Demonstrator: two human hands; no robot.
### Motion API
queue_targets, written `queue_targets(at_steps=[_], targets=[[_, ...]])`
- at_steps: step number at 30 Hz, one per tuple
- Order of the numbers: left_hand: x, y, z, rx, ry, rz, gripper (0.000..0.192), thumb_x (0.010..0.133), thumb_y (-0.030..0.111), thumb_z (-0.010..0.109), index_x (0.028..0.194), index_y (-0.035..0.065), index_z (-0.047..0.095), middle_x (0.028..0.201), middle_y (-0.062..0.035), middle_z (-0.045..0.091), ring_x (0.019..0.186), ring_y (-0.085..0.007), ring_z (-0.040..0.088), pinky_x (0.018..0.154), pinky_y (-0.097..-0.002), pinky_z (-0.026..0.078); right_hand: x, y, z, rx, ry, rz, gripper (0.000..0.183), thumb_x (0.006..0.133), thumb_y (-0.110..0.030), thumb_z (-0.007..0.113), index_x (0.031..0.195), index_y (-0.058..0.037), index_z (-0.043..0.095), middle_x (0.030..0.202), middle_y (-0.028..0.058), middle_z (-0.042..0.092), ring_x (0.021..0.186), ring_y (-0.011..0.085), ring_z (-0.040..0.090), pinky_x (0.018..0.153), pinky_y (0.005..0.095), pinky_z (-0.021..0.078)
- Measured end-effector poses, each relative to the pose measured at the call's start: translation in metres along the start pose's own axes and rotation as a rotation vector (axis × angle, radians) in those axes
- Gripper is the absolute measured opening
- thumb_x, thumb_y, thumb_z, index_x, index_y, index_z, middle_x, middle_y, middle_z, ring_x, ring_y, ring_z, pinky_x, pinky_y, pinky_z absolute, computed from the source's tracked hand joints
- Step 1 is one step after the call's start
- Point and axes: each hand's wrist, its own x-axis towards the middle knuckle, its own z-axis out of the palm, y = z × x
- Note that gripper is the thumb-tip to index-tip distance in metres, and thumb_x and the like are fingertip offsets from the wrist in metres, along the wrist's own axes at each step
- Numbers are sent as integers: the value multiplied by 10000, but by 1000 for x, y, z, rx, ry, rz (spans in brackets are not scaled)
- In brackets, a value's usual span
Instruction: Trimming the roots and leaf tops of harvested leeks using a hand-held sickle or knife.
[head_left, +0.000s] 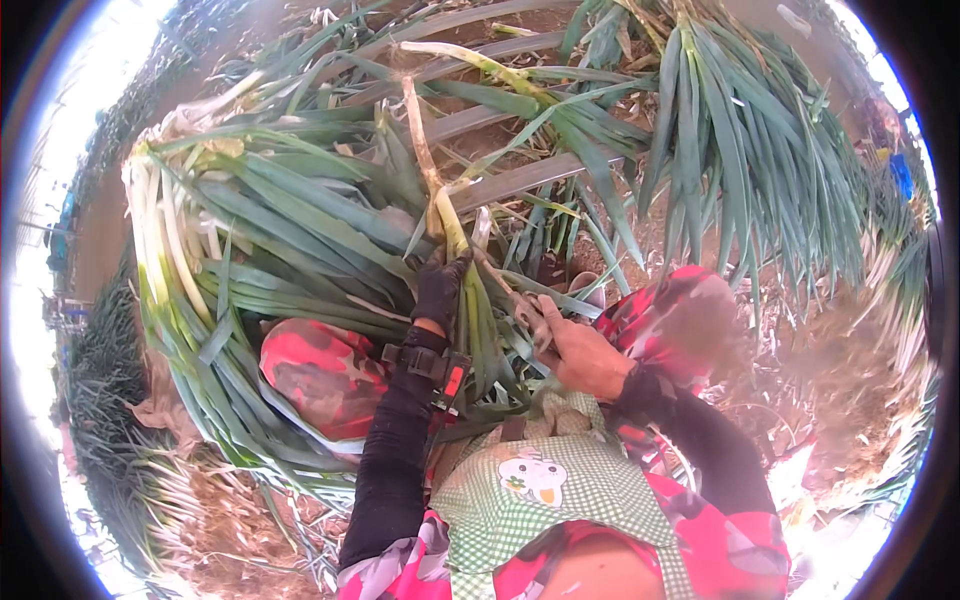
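Note:
My left hand, in a dark glove, grips a long green onion around its stalk. The onion's brown, unpeeled root end points away from me, and its green leaves hang down towards my lap. To its right, my bare right hand pinches a dry, brownish strip that runs back towards the stalk. The strip looks like outer leaf sheath. Under and beside my left arm lies a large heap of green onions, with clean white stems at its left end. A strapped device sits on my left wrist.
Grey metal slats cross the ground ahead. Another green onion lies over them, roots leftward. A thick bunch of onion leaves stands at upper right. My knees flank the work. More onions lie in rows at the sides.

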Motion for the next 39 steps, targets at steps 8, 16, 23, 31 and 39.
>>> queue_targets(at_steps=[8,16,23,31,39], targets=[[-7,-9,-17,-143,-77,20,354,887,204,654,1192,38,583,944,-37,630,790,-145,584,664,-295,492,79,-22,-6,-47,56,-109,657,863,-156,577,1366,103,243,912,285,619,880,447,605,738,479,468],[-6,-14,-21,-296,-138,-42,485,910,171,614,1353,28,478,1110,-49,607,915,-152,578,791,-286,482,156,-22,-8,-248,185,-232,704,834,-174,571,1312,225,244,841,301,626,832,439,618,732,457,488],[-17,-26,-39,-339,-204,-129,403,936,250,577,1281,53,512,934,-35,590,759,-155,584,672,-306,512,220,-21,-8,-386,222,-245,629,821,-130,469,1306,225,286,798,266,632,701,401,614,624,490,501],[-28,-21,-19,-523,-237,-123,393,948,252,531,1292,71,474,947,-65,582,791,-208,607,753,-408,534,291,-37,-26,-306,400,-229,615,780,-155,528,1263,178,343,830,256,655,791,375,656,685,443,525],[-35,-22,-24,-970,-351,-190,340,948,320,542,1167,60,527,828,-54,555,648,-180,552,731,-403,489,208,-49,-25,-214,124,-126,643,812,-130,539,1310,174,268,961,288,639,895,440,627,758,476,497]])
